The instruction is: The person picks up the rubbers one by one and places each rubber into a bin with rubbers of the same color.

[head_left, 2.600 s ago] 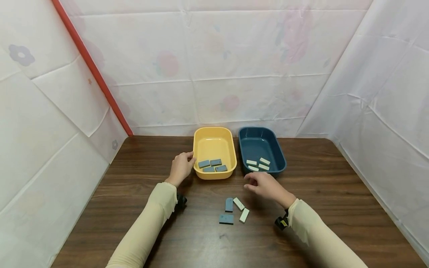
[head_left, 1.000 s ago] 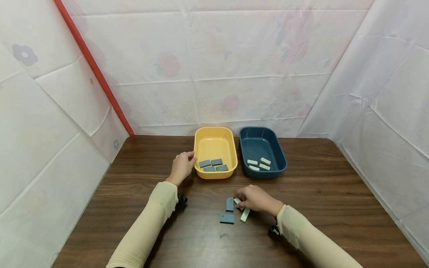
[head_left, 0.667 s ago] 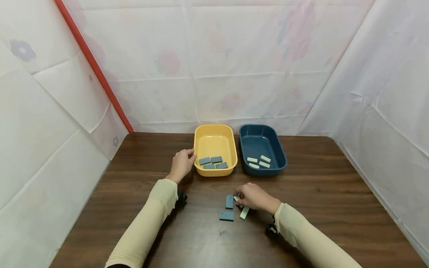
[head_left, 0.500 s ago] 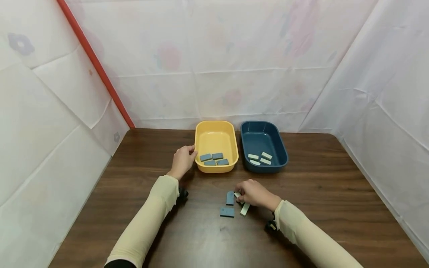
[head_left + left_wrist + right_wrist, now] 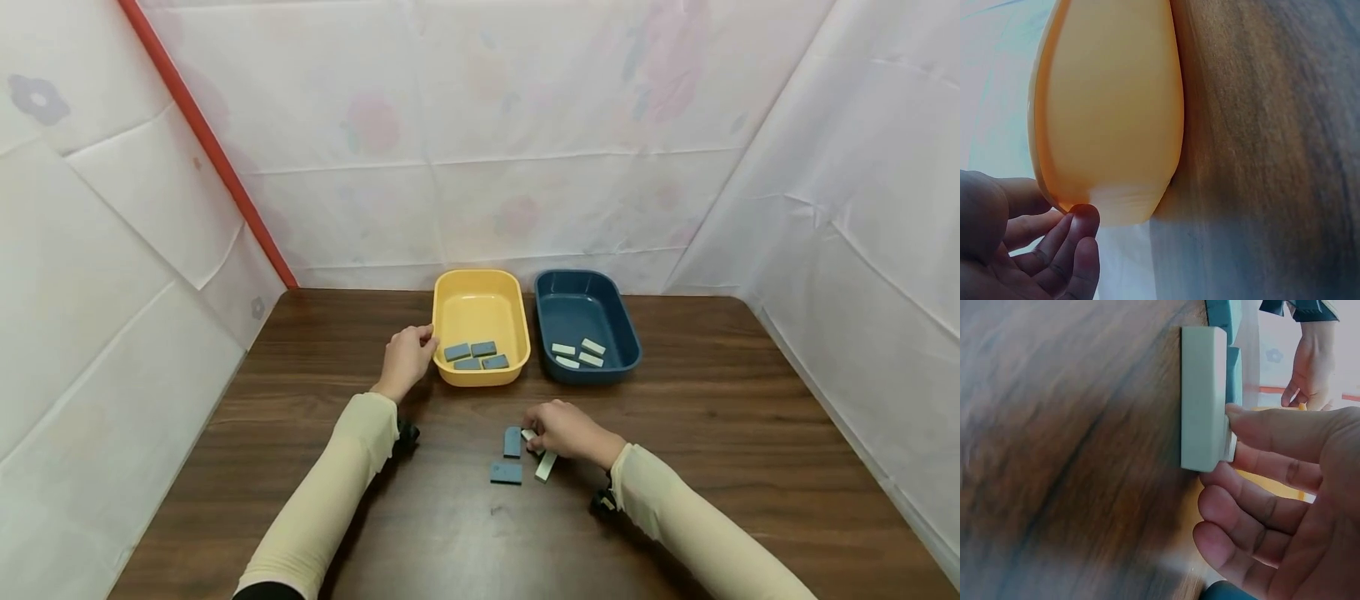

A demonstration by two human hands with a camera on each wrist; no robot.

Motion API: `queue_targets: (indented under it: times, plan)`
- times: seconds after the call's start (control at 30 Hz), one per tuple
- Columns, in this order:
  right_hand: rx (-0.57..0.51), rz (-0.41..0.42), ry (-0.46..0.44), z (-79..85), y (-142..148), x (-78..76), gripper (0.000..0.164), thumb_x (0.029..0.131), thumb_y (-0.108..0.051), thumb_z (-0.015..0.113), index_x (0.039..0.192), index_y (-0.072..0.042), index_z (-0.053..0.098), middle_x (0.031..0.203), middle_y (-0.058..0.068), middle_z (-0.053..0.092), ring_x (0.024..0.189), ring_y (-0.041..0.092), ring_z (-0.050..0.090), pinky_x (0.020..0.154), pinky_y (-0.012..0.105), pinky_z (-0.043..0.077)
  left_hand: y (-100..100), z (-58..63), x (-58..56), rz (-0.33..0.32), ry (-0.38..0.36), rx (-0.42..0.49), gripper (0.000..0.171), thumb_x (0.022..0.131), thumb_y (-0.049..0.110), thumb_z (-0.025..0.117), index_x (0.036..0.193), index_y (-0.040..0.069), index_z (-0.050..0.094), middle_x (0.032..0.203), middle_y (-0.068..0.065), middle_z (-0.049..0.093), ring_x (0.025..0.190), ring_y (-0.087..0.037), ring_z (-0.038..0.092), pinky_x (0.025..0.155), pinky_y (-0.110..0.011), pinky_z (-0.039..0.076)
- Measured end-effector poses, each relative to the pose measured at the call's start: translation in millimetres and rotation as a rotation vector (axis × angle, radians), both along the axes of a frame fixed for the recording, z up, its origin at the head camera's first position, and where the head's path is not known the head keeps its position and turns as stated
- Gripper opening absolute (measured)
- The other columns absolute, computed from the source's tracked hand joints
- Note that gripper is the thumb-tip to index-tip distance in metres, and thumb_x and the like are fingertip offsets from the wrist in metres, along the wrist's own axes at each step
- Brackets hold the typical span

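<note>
My left hand pinches the left rim of a yellow tray, with fingertips at the rim in the left wrist view. Inside the tray lie several flat blue-grey blocks. My right hand pinches a small cream block between thumb and fingers, low over the table; the hand partly hides it. Beside it lies a second cream block, large in the right wrist view. Just left of this hand are two blue-grey blocks, one lengthwise with a rounded end, one crosswise.
A dark blue tray stands right of the yellow one and holds several cream blocks. Both trays are near the back edge of the brown wooden table. White patterned sheets enclose the back and sides.
My right hand has moved from the front of the dark blue tray down to the loose blocks and taken a cream one between its fingers. My left hand has stayed at the yellow tray.
</note>
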State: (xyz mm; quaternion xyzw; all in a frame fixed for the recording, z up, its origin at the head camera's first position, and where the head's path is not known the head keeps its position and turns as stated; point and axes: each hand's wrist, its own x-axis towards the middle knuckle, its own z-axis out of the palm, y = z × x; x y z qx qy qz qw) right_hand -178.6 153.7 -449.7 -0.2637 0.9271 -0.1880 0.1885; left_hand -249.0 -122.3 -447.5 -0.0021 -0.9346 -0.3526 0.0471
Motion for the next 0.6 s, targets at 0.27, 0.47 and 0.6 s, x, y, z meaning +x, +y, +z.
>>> queue_targets:
  times: [0.27, 0.47, 0.6]
  plan:
    - [-0.001, 0.001, 0.012, -1.4, -1.1, 4.8, 0.017, 0.084, -0.014, 0.076, 0.099, -0.010, 0.072, 0.074, -0.004, 0.061, 0.066, 0.009, 0.052, 0.063, 0.028, 0.044, -1.3, -1.1, 2.6, -0.007, 0.008, -0.007, 0.039, 0.098, 0.020, 0.058, 0.133, 0.002, 0.059, 0.119, -0.015, 0.068, 0.091, -0.027, 0.063, 0.077, -0.039, 0.049]
    - [0.004, -0.003, 0.015, 1.5, -1.9, 5.3, 0.017, 0.084, -0.013, 0.075, 0.100, -0.009, 0.072, 0.074, -0.004, 0.061, 0.066, 0.010, 0.052, 0.063, 0.028, 0.044, -1.3, 0.3, 2.1, -0.005, 0.018, -0.005, 0.039, 0.098, 0.020, 0.058, 0.132, 0.002, 0.060, 0.119, -0.015, 0.069, 0.091, -0.027, 0.063, 0.077, -0.039, 0.049]
    - [0.026, 0.012, 0.008, 4.0, -2.8, 3.2, 0.021, 0.083, -0.012, 0.075, 0.104, -0.009, 0.073, 0.078, -0.002, 0.064, 0.068, 0.010, 0.053, 0.065, 0.031, 0.046, -1.8, 1.7, 2.3, -0.006, 0.016, -0.009, 0.039, 0.098, 0.019, 0.058, 0.133, 0.001, 0.060, 0.120, -0.016, 0.068, 0.092, -0.027, 0.064, 0.078, -0.040, 0.049]
